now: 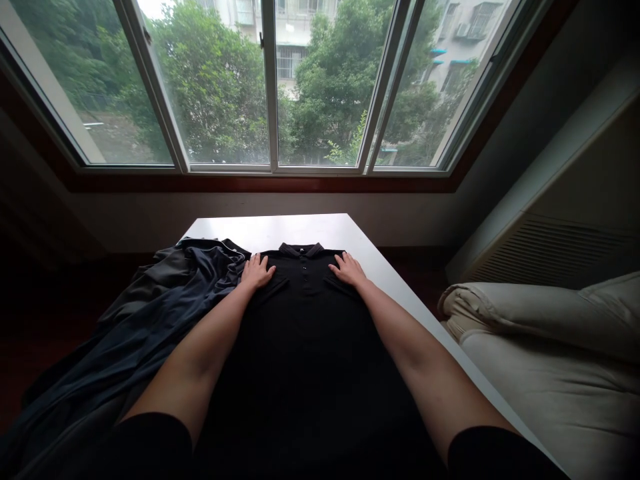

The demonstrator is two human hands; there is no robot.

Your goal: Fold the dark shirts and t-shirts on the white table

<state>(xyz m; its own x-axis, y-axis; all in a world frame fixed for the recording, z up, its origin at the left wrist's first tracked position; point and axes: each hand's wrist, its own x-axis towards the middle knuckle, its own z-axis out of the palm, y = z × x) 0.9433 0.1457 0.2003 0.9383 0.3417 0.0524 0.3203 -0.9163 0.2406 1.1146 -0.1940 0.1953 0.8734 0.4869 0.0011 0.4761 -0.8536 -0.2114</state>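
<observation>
A black polo shirt lies spread face up on the white table, its collar toward the window and its front buttons showing. My left hand rests flat on the shirt's left shoulder area, fingers spread. On the opposite shoulder, my right hand lies with its fingers apart. Both sleeves appear folded inward over the front. The shirt's lower part merges with dark cloth near my body, so its hem cannot be made out.
Dark clothes are heaped left of the shirt and hang over the table's left side. A beige sofa stands close on the right. Beyond the table are a wall and a window. A slatted white unit is at right.
</observation>
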